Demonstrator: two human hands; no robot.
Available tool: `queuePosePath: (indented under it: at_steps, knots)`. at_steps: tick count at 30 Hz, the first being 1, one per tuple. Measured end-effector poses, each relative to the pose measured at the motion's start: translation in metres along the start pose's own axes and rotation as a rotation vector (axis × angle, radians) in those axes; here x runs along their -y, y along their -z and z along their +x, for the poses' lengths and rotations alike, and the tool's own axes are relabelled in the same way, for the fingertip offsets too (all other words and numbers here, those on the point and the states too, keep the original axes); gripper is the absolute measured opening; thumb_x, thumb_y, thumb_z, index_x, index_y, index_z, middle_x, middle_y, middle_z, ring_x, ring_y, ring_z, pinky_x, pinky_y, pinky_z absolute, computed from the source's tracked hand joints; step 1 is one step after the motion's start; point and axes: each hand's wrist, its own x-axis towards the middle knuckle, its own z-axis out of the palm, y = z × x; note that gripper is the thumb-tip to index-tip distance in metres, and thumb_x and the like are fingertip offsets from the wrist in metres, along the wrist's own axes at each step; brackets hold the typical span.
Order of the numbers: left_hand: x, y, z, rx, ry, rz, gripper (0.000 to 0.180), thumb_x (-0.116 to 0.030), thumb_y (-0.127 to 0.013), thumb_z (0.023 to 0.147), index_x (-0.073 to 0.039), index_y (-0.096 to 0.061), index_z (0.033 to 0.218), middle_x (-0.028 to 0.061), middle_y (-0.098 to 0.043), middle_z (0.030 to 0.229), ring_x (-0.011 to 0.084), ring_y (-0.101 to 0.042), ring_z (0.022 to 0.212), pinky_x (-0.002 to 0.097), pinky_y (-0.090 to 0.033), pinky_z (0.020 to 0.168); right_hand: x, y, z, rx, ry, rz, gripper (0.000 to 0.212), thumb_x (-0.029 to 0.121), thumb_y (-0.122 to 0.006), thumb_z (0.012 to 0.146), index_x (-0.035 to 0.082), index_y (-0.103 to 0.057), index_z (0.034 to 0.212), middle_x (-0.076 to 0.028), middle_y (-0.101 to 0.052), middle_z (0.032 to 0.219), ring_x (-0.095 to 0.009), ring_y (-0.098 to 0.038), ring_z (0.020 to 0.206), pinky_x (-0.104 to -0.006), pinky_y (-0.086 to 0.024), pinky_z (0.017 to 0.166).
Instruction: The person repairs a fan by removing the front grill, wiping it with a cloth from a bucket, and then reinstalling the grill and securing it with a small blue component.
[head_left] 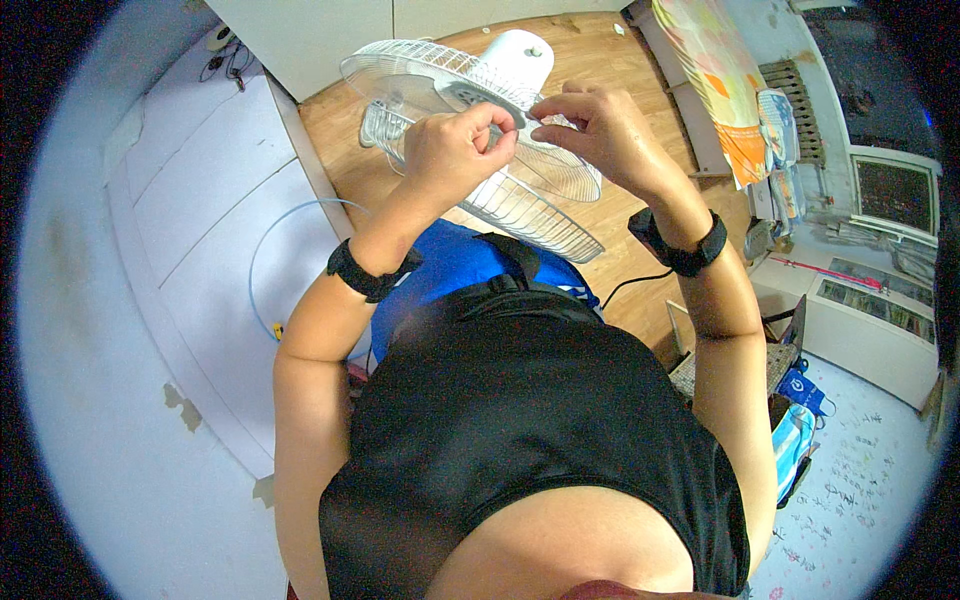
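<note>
A white electric fan point(517, 66) stands in front of me, with its wire guard point(425, 62) around pale blades. Another wire grille point(560, 230) slants down toward my lap. My left hand point(450, 150) is before the grey hub of the fan, thumb and fingers curled together in a pinch. Close to its right, my right hand point(605, 135) is also closed, thumb against fingertips, at the edge of the hub. Anything between the fingertips is too small to make out. A black band circles each wrist.
Wood flooring point(345, 125) lies under the fan. On the left is a pale panelled surface point(215, 190) with a thin light-blue cable point(252, 265). To the right are an orange-patterned cloth point(715, 90), a radiator point(795, 110) and a blue bag point(800, 390).
</note>
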Motion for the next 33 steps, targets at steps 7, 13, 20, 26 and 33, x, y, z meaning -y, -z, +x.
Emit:
queuePosePath:
  at_steps: [7, 13, 20, 26, 33]
  knots:
    - [0.009, 0.016, -0.01, -0.022, -0.15, 0.097, 0.007, -0.019, -0.066, 0.07, -0.017, -0.06, 0.069, -0.0009, -0.046, 0.045, 0.0173, -0.052, 0.041, 0.0315, -0.038, 0.04, -0.007, -0.014, 0.005, -0.029, -0.056, 0.122, 0.015, 0.014, -0.067, 0.078, 0.002, -0.066, 0.087, -0.005, -0.058, 0.07, -0.008, -0.05, 0.061, -0.0247, -0.04, 0.054]
    - [0.018, 0.041, -0.031, 0.033, 0.079, 0.175, 0.007, -0.018, -0.066, 0.07, -0.015, -0.06, 0.072, 0.0002, -0.046, 0.046, 0.0168, -0.051, 0.042, 0.031, -0.038, 0.042, -0.013, -0.017, 0.001, -0.079, -0.077, 0.215, 0.012, 0.011, -0.066, 0.079, 0.0, -0.065, 0.084, -0.002, -0.059, 0.071, -0.007, -0.05, 0.064, -0.0229, -0.042, 0.056]
    - [0.051, 0.073, -0.043, -0.09, 0.242, 0.196, 0.023, -0.032, -0.069, 0.077, -0.013, -0.058, 0.074, -0.0047, -0.045, 0.045, 0.0065, -0.041, 0.041, 0.0248, -0.033, 0.04, -0.012, -0.017, 0.0, -0.092, -0.107, 0.188, 0.014, 0.013, -0.067, 0.079, 0.0, -0.065, 0.084, -0.001, -0.057, 0.066, -0.006, -0.049, 0.061, -0.0218, -0.04, 0.054]
    - [0.032, 0.086, -0.015, -0.206, 0.2, 0.169, 0.032, -0.034, -0.068, 0.079, -0.008, -0.052, 0.069, -0.0022, -0.048, 0.05, 0.0065, -0.044, 0.046, 0.0238, -0.034, 0.042, -0.01, -0.017, -0.001, -0.07, -0.099, 0.163, 0.015, 0.014, -0.067, 0.079, 0.0, -0.066, 0.085, -0.002, -0.058, 0.066, -0.006, -0.05, 0.061, -0.022, -0.041, 0.054]
    - [0.049, 0.054, 0.023, -0.282, 0.175, 0.001, 0.043, -0.046, -0.065, 0.078, -0.007, -0.05, 0.066, -0.0011, -0.047, 0.053, 0.0091, -0.043, 0.05, 0.0265, -0.037, 0.046, -0.021, -0.013, 0.003, 0.062, -0.18, 0.267, 0.017, 0.017, -0.066, 0.08, 0.001, -0.067, 0.087, -0.003, -0.062, 0.069, -0.008, -0.054, 0.062, -0.023, -0.044, 0.055]
